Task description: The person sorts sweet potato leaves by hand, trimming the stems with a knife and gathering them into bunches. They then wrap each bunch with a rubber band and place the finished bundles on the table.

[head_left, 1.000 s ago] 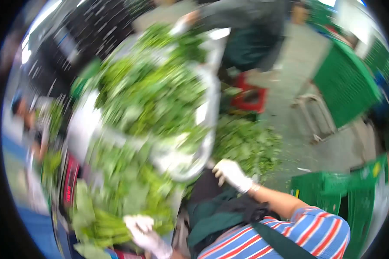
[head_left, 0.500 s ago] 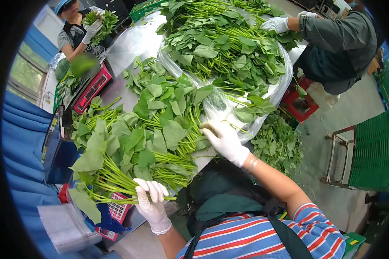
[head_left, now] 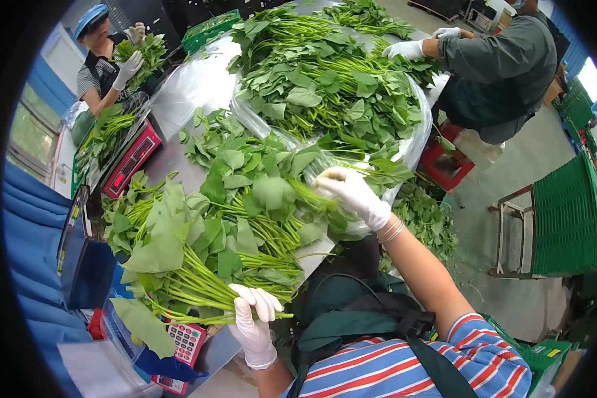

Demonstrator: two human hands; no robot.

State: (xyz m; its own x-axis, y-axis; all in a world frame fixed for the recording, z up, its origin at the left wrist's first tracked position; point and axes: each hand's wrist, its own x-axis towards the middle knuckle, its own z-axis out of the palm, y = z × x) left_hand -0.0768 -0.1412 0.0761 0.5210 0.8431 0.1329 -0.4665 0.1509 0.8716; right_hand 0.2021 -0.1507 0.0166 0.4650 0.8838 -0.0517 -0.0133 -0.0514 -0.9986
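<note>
My left hand [head_left: 253, 325], in a white glove, is wrapped round the stem ends of a bunch of leafy greens [head_left: 196, 278], whose broad leaves point to the left. My right hand [head_left: 353, 194], also gloved, has its fingers bent together around some stems that are blurred by motion, over the right edge of the near leaf pile [head_left: 245, 222]. Behind it lies a larger heap of greens [head_left: 331, 86] on clear plastic sheeting [head_left: 426, 126].
A red scale [head_left: 132, 158] stands at the left, near a pink calculator [head_left: 187, 339]. One co-worker [head_left: 99, 73] holds greens at the far left; another [head_left: 504, 66] reaches into the heap from the right. A green slatted rack [head_left: 567, 219] stands on the floor.
My right hand has moved slightly right and its fingers have closed on stems. My left hand, with its bunch, has shifted a little right and down. The whole view has shifted slightly.
</note>
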